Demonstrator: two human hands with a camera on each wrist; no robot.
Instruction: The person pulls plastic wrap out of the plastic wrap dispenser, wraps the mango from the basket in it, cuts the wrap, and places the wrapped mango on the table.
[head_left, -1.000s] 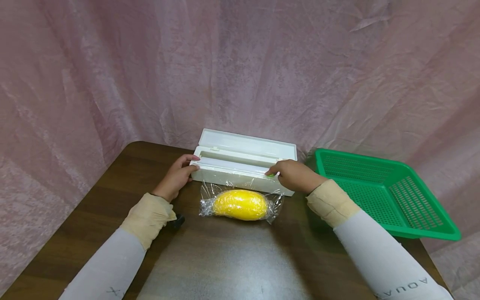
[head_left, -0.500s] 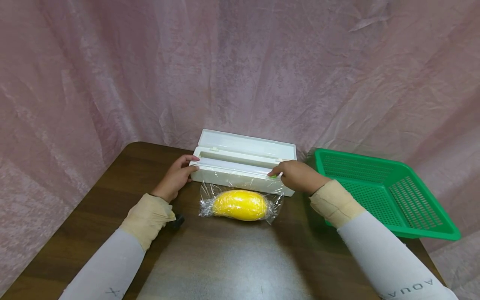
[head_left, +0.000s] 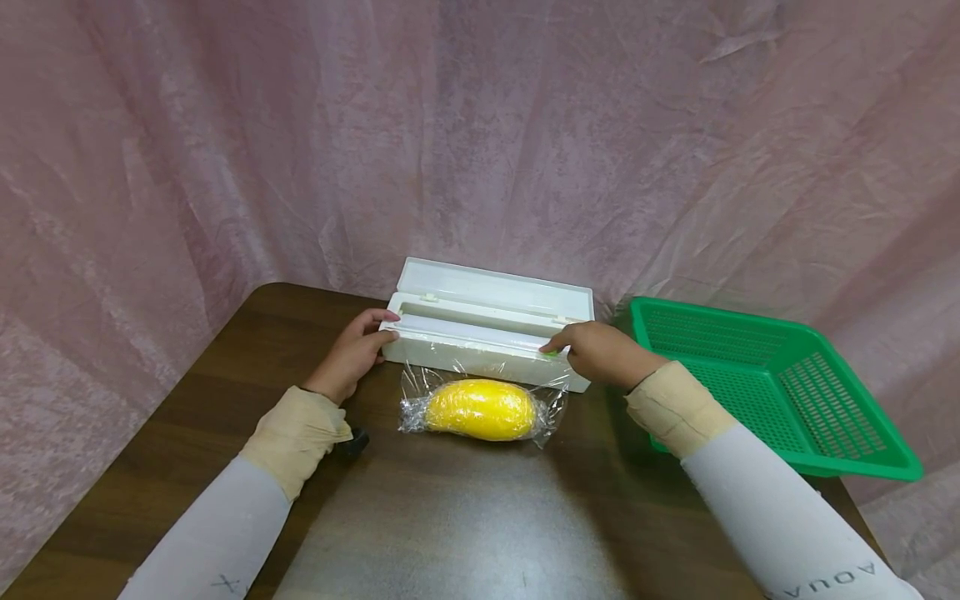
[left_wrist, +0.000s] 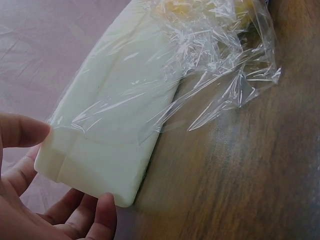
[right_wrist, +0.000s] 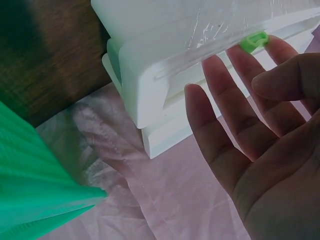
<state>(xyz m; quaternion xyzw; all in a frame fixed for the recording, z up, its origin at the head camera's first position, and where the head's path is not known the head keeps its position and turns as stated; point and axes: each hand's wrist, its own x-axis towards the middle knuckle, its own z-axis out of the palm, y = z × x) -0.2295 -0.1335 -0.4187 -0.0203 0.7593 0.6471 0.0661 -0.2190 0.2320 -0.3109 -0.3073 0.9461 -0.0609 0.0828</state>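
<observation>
A white cling film dispenser (head_left: pixel 480 360) lies with its lid (head_left: pixel 495 287) raised at the back and a film roll (head_left: pixel 465 330) inside. My left hand (head_left: pixel 351 350) grips its left end, thumb on one side and fingers around the other. Relaxed, fairly straight fingers of my right hand (head_left: pixel 603 352) touch a small green slide cutter (right_wrist: pixel 254 42) on the front edge near the right end; the thumb stands apart from it. Clear film (left_wrist: pixel 235 75) runs from the dispenser to a yellow oval fruit-like thing (head_left: pixel 480 410), wrapped in film, on the table just in front.
A green perforated plastic basket (head_left: pixel 855 408) stands at the right, beside my right forearm. The brown wooden table (head_left: pixel 420 533) carries everything. A pink curtain (head_left: pixel 480 133) hangs close behind the dispenser.
My right hand has slid a little to the right along the dispenser's front edge, the green slide cutter moving with it. The left hand, dispenser and wrapped yellow thing stay put.
</observation>
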